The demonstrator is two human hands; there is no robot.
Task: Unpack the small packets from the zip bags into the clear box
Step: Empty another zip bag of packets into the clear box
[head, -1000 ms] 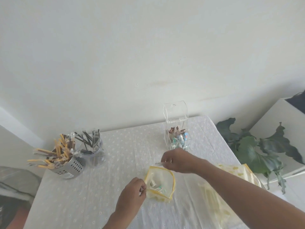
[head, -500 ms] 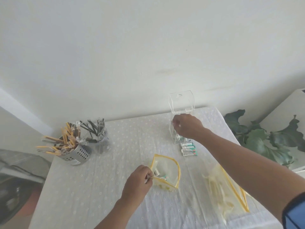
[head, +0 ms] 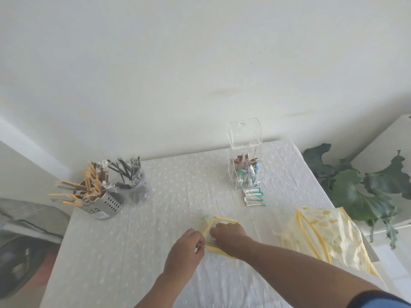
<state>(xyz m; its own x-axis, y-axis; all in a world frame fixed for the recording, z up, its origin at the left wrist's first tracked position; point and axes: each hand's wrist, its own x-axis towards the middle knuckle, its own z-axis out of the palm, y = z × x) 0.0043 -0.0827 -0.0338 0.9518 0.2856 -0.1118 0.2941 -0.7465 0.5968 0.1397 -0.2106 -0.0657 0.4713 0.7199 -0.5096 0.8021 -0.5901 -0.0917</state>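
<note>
A small clear zip bag with a yellow edge (head: 219,220) lies open on the table near me. My left hand (head: 186,247) pinches its left edge. My right hand (head: 229,233) reaches into the bag's mouth and covers most of it; its fingers are hidden, so what they hold cannot be told. A white packet (head: 211,239) shows inside the bag. The tall clear box (head: 244,138) stands at the back with its lid up and several packets in its lower part. Two green-and-white packets (head: 254,197) lie on the cloth just in front of it.
A larger yellow-patterned zip bag (head: 327,234) lies at the right, near the table edge. A perforated metal cup (head: 104,205) and a clear cup (head: 135,187) of wrapped sticks stand at the back left. A leafy plant (head: 355,185) is beyond the right edge.
My right hand has come back from the clear box to the small zip bag and gone into its mouth. My left hand has kept hold of the bag's edge.
</note>
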